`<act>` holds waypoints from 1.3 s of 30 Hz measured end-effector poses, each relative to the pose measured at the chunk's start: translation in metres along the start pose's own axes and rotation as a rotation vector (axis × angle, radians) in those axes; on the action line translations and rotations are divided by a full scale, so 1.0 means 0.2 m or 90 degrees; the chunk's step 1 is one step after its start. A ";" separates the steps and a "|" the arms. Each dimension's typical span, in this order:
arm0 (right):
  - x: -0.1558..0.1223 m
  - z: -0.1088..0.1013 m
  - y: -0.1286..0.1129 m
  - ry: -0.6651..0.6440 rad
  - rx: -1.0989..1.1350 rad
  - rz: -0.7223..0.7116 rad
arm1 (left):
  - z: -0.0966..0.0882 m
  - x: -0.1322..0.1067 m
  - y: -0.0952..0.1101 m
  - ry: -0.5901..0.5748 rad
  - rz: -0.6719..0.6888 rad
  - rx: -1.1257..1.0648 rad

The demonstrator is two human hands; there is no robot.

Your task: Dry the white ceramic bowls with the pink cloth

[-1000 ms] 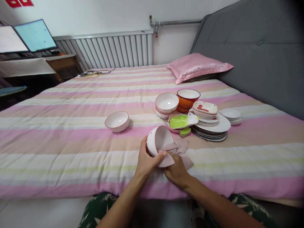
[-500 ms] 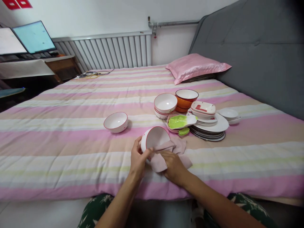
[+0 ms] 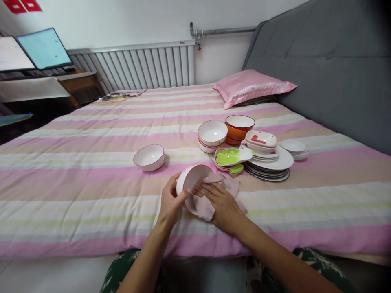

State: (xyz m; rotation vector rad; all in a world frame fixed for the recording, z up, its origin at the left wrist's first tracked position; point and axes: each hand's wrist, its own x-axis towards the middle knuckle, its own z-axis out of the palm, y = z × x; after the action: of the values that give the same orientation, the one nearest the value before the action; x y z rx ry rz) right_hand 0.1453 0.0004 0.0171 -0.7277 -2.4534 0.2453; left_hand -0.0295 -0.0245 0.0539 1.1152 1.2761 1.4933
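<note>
A white bowl with a red rim (image 3: 192,181) is tilted on its side above the near part of the bed. My left hand (image 3: 171,200) grips its left wall, thumb over the rim. My right hand (image 3: 221,207) presses a pale pink cloth (image 3: 205,206) against the inside of the bowl, fingers reaching past the rim. Part of the cloth hangs down to the right, behind the hand. A second red-rimmed bowl (image 3: 149,157) stands upright to the left. Similar bowls (image 3: 213,133) are stacked beyond my hands.
Green leaf-shaped dishes (image 3: 232,157), orange bowls (image 3: 235,132), a stack of plates (image 3: 282,158) and small white dishes (image 3: 295,146) sit to the right on the striped bedspread (image 3: 91,195). Farther back lie a pink pillow (image 3: 253,86) and cables (image 3: 117,96). A grey headboard (image 3: 330,73) rises at right.
The bowl has shifted slightly left and turned, along with my left hand. My right hand's fingers have moved up and straightened into the bowl over the cloth.
</note>
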 end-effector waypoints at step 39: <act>-0.01 0.03 0.02 -0.068 -0.002 0.018 | 0.06 -0.04 0.01 0.124 0.097 0.086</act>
State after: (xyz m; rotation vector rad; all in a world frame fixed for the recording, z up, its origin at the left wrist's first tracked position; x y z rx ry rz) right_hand 0.1457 0.0028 0.0097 -0.7687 -2.5459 0.2991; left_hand -0.0168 -0.0306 0.0551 1.2002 1.4705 1.6821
